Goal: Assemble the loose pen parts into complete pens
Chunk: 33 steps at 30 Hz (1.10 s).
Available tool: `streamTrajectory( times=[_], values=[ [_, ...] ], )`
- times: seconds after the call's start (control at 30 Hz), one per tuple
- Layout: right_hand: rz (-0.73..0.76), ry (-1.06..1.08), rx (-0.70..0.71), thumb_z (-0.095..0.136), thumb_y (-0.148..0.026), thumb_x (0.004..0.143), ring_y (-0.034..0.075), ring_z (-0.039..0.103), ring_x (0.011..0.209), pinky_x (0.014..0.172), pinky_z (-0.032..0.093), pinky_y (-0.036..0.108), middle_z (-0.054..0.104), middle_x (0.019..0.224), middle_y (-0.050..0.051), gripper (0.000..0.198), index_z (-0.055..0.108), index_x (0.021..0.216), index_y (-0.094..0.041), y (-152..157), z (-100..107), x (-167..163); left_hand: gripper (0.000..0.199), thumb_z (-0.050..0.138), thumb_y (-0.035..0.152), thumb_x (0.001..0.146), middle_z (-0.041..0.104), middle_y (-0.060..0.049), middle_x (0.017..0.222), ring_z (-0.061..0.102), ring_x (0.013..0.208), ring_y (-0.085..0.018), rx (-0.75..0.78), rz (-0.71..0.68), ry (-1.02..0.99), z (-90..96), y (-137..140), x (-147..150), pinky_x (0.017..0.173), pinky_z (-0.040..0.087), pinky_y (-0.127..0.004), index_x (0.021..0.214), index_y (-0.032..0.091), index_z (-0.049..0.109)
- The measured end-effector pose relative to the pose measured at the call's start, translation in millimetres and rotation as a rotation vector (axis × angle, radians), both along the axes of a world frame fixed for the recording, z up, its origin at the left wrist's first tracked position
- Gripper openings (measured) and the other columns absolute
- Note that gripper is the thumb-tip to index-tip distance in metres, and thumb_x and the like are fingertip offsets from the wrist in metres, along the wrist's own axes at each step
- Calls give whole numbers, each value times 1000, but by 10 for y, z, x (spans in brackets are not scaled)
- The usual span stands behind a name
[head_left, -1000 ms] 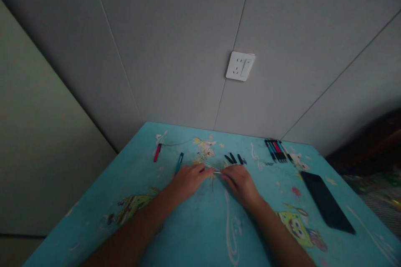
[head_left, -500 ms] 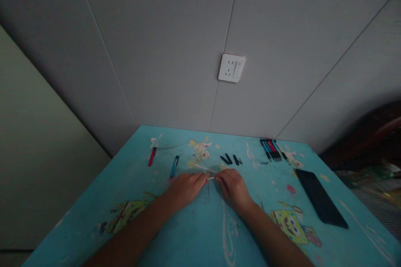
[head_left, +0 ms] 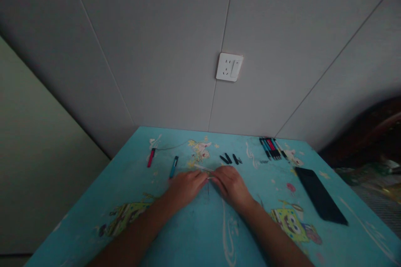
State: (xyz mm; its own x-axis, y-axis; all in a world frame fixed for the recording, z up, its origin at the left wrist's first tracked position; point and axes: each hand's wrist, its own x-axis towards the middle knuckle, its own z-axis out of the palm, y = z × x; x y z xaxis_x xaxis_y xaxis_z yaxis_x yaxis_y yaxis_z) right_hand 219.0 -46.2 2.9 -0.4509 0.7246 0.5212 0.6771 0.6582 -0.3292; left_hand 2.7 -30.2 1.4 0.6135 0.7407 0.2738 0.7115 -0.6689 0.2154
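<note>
Near the middle of the table, my left hand (head_left: 189,186) and my right hand (head_left: 231,182) come close together. The fingertips of both pinch a short, thin pale rod (head_left: 209,177) that bridges the small gap between them; its exact kind is too small to make out. Just behind the fingers lies a slim whitish tube (head_left: 202,167), its right end meeting my right hand. Beyond my left wrist is a blue pen cap or pen part with a dark end (head_left: 173,167). Several short black pieces like pen caps (head_left: 228,158) lie behind my right hand.
A red pen part (head_left: 151,157) lies at the back left of the cartoon-patterned blue table (head_left: 188,238). Several pens (head_left: 272,149) form a row at the back right. A flat black phone-like slab (head_left: 320,196) rests at the right. A socket (head_left: 229,67) is on the wall.
The view has shifted slightly. My right hand has turned a little and its fingers sit nearer the whitish tube; both hands still pinch the thin pale rod.
</note>
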Motion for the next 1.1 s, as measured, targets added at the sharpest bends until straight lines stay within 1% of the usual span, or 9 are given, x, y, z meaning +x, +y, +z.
streamTrajectory(
  times=[0.1,0.17,0.23,0.4,0.53,0.6,0.8,0.93,1.1],
  values=[
    [-158,35,31,50,-22,95,25,58,103,92,46,45,65,109,11,29,59,122,-21,93,4,128,29,34,32,101,67,-4,87,66,83,-17,29,59,-34,38,73,-71,73,48,-27,97,21,61],
    [-277,37,71,50,-22,95,26,57,104,92,47,46,64,110,11,27,61,119,-22,166,-35,251,29,33,31,101,67,-4,87,66,81,-17,41,107,-51,48,116,-118,71,48,-26,99,21,60],
    [-348,14,115,53,-24,93,27,57,105,90,47,47,62,111,12,24,65,114,-23,230,-99,367,30,32,32,101,67,-4,85,66,78,-16,46,139,-56,48,137,-145,69,47,-26,98,21,60],
    [-424,-58,156,59,-25,88,28,56,101,87,48,46,62,109,12,14,69,98,-22,323,-235,458,31,33,32,101,68,-4,86,66,80,-16,49,108,-75,40,118,-131,72,48,-26,99,21,62],
    [-452,-71,147,60,-25,87,27,56,101,88,46,45,62,108,12,14,70,97,-21,342,-243,410,31,33,31,101,69,-5,90,66,85,-17,32,84,-80,44,105,-124,75,48,-27,103,21,63],
    [-479,-73,123,58,-24,88,26,56,101,90,44,42,63,110,11,17,69,100,-20,337,-219,430,31,34,32,101,69,-5,90,66,85,-17,27,85,-77,49,109,-128,75,48,-26,103,21,63],
    [-701,-145,-26,51,-22,90,23,58,100,91,39,35,66,108,9,22,70,103,-20,293,-131,725,31,33,32,101,70,-4,89,67,85,-17,9,101,-70,63,129,-136,75,48,-26,102,22,63],
    [-744,-167,-57,52,-25,90,24,59,94,88,38,34,67,99,10,20,70,98,-19,269,-152,864,31,34,32,100,70,-5,90,67,85,-17,20,101,-68,52,129,-139,74,47,-27,102,22,63],
    [-774,-198,-96,53,-32,90,24,59,90,84,39,33,67,93,11,22,70,93,-19,280,-212,853,30,36,31,100,70,-5,87,67,83,-17,27,90,-89,25,128,-143,74,48,-26,103,22,64]
  ],
)
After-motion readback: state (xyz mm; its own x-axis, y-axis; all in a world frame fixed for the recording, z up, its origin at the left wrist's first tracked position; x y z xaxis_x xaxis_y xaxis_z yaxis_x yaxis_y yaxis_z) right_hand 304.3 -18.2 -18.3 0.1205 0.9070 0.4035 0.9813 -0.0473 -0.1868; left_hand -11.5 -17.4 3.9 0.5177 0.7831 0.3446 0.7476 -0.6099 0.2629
